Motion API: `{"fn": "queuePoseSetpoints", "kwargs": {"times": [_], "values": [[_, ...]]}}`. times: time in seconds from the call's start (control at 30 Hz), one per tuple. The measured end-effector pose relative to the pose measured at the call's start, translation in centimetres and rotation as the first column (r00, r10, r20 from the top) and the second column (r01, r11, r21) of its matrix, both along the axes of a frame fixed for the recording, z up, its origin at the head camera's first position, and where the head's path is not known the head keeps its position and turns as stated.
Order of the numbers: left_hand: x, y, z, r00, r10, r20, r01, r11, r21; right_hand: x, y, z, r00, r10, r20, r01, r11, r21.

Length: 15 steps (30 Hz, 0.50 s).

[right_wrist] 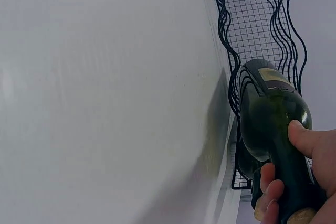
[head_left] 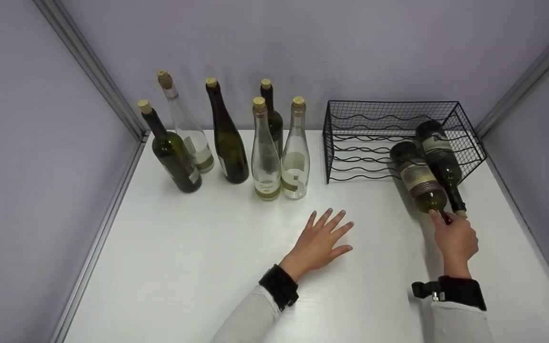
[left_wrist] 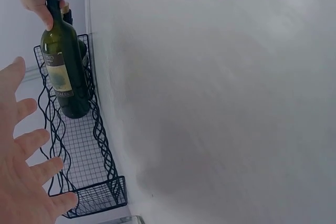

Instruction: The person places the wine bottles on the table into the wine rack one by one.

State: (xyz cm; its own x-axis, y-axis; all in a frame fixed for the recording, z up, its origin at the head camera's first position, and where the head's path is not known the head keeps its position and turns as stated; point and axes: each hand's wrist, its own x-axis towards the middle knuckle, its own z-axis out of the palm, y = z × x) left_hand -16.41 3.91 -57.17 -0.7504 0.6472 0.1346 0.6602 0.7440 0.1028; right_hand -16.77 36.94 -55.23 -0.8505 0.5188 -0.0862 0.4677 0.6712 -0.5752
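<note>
My right hand (head_left: pixel 456 240) grips a dark green wine bottle (head_left: pixel 417 176) by its neck, thumb along the shoulder. The bottle's base points toward the black wire rack (head_left: pixel 329 157) and overlaps its front rails in the head view. Beside it, a second dark wine bottle (head_left: pixel 439 150) lies in the rack's right end, its corked neck sticking out toward me. In the right wrist view the held bottle (right_wrist: pixel 275 114) partly hides that second bottle. My left hand (head_left: pixel 320 240) is spread with straight fingers over the white table, holding nothing.
Several corked bottles stand upright at the back left: a green bottle (head_left: pixel 177 162), a dark brown bottle (head_left: pixel 229 147) and a clear bottle (head_left: pixel 266 157) among them. Pale panels wall in the white table (head_left: pixel 198 267) at the back and both sides.
</note>
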Motion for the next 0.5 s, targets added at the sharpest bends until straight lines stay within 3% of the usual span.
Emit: {"fn": "queuePoseSetpoints", "kwargs": {"times": [0.5], "values": [[0.0,-0.1,-0.3,1.000,-0.001,0.015,0.000,1.000,0.021,-3.2,-1.2,-0.6,1.000,0.027,-0.003,-0.027,0.998,-0.058]]}}
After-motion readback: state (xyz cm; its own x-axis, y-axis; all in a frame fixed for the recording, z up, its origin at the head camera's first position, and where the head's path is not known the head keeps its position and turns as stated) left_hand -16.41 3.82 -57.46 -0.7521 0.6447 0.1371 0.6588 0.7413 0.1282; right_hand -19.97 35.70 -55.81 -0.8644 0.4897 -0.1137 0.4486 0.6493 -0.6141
